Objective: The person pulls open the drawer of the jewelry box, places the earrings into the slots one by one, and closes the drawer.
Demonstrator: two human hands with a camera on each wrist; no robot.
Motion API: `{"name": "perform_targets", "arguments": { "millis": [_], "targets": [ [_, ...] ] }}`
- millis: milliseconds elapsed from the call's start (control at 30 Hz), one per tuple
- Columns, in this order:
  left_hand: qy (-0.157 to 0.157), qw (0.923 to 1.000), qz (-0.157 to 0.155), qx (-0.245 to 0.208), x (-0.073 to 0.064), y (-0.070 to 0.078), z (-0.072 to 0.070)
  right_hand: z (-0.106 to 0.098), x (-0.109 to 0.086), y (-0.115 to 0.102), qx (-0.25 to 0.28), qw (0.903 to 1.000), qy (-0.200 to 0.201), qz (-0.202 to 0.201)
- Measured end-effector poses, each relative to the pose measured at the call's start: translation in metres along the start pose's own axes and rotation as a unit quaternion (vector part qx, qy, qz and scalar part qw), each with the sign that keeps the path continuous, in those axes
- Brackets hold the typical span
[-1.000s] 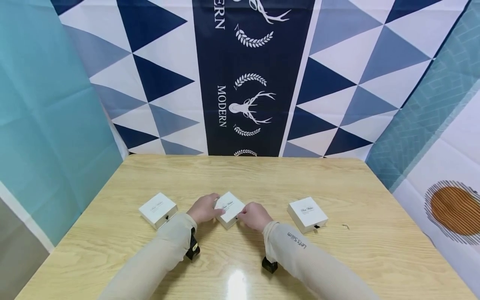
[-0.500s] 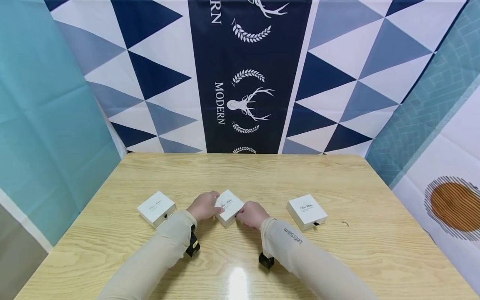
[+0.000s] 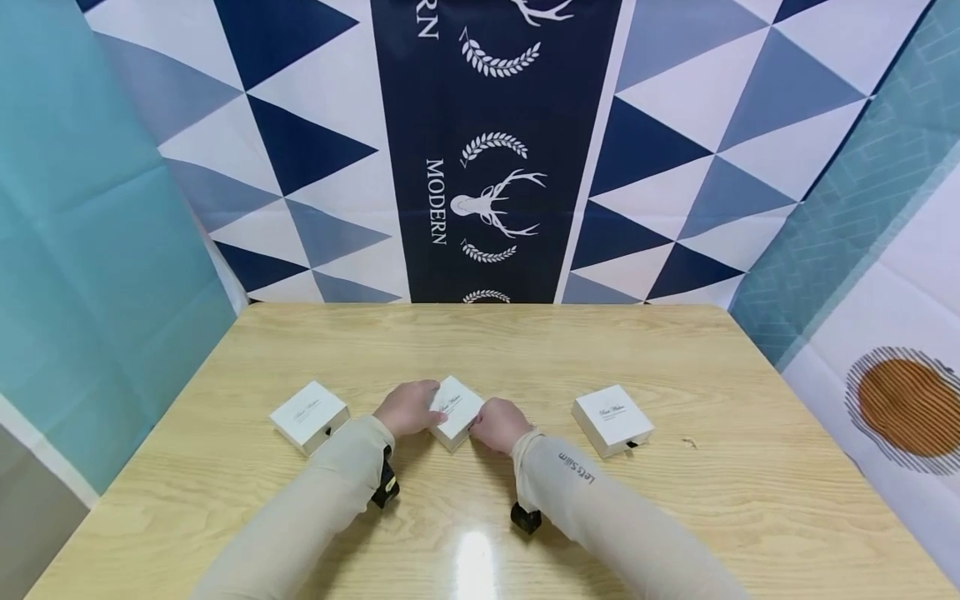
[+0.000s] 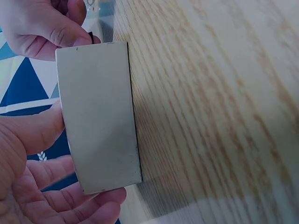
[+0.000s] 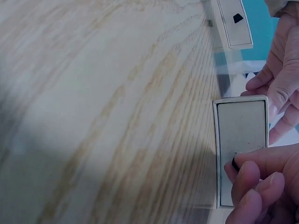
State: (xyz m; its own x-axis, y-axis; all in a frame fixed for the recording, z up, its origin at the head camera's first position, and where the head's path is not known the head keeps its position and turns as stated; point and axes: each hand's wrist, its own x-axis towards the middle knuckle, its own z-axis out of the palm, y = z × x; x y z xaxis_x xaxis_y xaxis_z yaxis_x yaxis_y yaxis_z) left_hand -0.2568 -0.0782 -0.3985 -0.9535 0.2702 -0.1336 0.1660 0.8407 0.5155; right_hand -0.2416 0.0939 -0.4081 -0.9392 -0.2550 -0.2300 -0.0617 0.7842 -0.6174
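A small white drawer-style gift box (image 3: 458, 410) with dark print on its lid sits at the middle of the table, turned cornerwise. My left hand (image 3: 407, 408) grips it from the left, thumb on the lid and fingers around the far side. At its right front side my right hand (image 3: 501, 425) pinches the short black pull tab (image 5: 235, 163) on the drawer front (image 5: 240, 126). In the right wrist view that front looks flush within its sleeve. The left wrist view shows the box's plain side wall (image 4: 100, 116) standing on the wood.
Two similar white boxes with black tabs rest on the wooden table (image 3: 480, 342): one at left (image 3: 309, 414), beside my left forearm, and one at right (image 3: 612, 418). A tiny scrap (image 3: 690, 442) lies farther right. Patterned cloth hangs behind the table and along both sides.
My right hand has shifted slightly left, its fingers now closer over the tab side. The left hand keeps its hold on the box. The whole head view has drifted a little.
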Motion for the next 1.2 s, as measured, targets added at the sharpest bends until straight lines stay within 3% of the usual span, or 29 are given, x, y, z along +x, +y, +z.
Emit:
{"name": "perform_targets", "arguments": {
  "millis": [400, 667, 1200],
  "targets": [
    [0.006, 0.9998, 0.013, 0.010, 0.0002, 0.0040, -0.0023, -0.0056, 0.0012, 0.0033, -0.014, 0.9997, -0.017, -0.003],
    [-0.001, 0.9999, 0.004, 0.012, 0.0005, 0.0046, -0.0025, -0.0082, -0.0013, 0.0051, -0.021, 0.9994, -0.023, -0.014],
    [-0.028, 0.9996, -0.008, 0.004, 0.0009, 0.0068, -0.0040, -0.0075, -0.0066, 0.0069, 0.016, 0.9997, -0.020, -0.006]
  ]
}}
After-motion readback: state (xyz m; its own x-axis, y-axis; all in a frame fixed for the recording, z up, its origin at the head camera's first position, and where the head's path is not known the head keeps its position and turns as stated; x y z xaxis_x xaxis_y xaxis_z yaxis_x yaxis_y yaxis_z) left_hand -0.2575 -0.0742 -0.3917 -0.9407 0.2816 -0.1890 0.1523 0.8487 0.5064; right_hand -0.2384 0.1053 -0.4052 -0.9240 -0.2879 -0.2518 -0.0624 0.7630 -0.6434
